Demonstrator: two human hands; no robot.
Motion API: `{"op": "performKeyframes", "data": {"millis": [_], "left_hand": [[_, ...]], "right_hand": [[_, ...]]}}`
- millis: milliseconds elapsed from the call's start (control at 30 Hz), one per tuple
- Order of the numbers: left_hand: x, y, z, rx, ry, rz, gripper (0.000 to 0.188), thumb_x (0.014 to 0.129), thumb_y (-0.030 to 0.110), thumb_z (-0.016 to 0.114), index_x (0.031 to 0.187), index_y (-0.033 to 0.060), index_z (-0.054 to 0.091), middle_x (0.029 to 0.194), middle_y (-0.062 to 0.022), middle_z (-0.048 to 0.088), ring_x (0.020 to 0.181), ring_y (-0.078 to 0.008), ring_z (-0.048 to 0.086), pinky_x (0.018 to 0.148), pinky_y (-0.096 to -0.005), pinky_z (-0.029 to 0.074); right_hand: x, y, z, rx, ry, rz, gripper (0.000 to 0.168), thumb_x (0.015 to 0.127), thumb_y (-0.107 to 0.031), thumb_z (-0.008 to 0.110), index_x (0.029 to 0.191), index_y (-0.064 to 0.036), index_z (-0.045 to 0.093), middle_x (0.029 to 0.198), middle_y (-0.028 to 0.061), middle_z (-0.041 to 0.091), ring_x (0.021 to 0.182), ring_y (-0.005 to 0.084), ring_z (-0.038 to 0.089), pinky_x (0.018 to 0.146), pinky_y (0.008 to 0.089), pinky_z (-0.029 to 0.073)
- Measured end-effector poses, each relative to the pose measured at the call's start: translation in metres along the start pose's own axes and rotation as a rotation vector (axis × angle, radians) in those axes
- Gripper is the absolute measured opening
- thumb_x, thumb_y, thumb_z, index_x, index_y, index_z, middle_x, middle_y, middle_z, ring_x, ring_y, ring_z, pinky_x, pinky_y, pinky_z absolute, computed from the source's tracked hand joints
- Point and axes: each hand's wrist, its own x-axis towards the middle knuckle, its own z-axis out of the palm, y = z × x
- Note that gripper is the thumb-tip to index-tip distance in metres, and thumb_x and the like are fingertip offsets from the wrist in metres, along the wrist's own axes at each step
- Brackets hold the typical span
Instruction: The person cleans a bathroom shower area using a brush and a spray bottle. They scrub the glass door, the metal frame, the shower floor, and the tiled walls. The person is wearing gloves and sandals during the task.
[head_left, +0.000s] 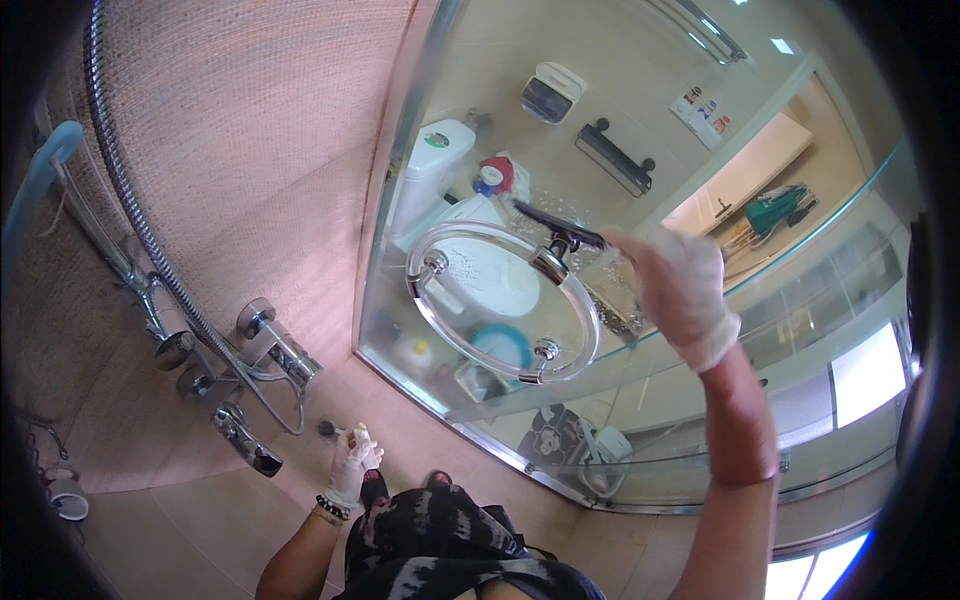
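Note:
My right hand (679, 292), in a whitish translucent glove, grips the handle of a dark brush (559, 223). The brush head lies at the glass of the shower enclosure (547, 187), beside the upper rim of a round clear-and-chrome door handle (589, 304). White droplets or suds speckle the glass around the brush. Low in front of me, my left hand (355, 459) wears a similar glove, with dark beads at the wrist. Its fingers are curled; whether anything is inside them is unclear. Below it are my feet in dark slippers (373, 487).
A chrome shower mixer (281, 345), a spout (246, 441) and a metal hose (124, 180) project from the left wall. Through the glass appear a white toilet (431, 161), a teal basin (501, 346) and a black wall shelf (613, 159). A metal threshold (480, 439) edges the enclosure.

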Motion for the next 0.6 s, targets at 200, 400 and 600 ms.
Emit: {"op": "performKeyframes", "data": {"millis": [200, 400, 600], "left_hand": [[0.011, -0.005, 0.005, -0.046, -0.047, -0.016, 0.033, 0.08, 0.014, 0.06, 0.109, 0.0068, 0.045, 0.091, -0.0005, 0.046, 0.072, -0.0107, 0.053, 0.068, -0.0291, 0.05], [0.004, -0.008, 0.022, -0.059, -0.036, -0.01, 0.031, 0.08, 0.011, 0.058, 0.107, 0.0059, 0.044, 0.086, -0.0014, 0.046, 0.07, -0.0133, 0.053, 0.066, -0.0281, 0.049], [0.006, -0.015, -0.01, -0.17, -0.02, 0.026, 0.027, 0.081, 0.012, 0.056, 0.105, 0.0085, 0.044, 0.086, -0.0029, 0.047, 0.069, -0.0141, 0.052, 0.062, -0.0267, 0.047]], "right_hand": [[0.102, 0.007, -0.043, -0.307, -0.393, -0.278, 0.012, 0.072, -0.01, 0.057, 0.079, -0.017, 0.065, 0.065, 0.0029, 0.057, 0.07, 0.0207, 0.059, 0.065, 0.0318, 0.045], [0.153, -0.057, -0.006, -0.37, -0.769, -0.324, 0.012, 0.074, -0.014, 0.059, 0.083, -0.015, 0.067, 0.076, 0.0027, 0.064, 0.075, 0.0192, 0.061, 0.061, 0.0308, 0.047], [0.158, -0.072, -0.004, -0.423, -0.825, -0.351, 0.013, 0.076, -0.015, 0.059, 0.085, -0.014, 0.068, 0.084, 0.004, 0.062, 0.084, 0.0203, 0.057, 0.06, 0.0317, 0.049]]}}
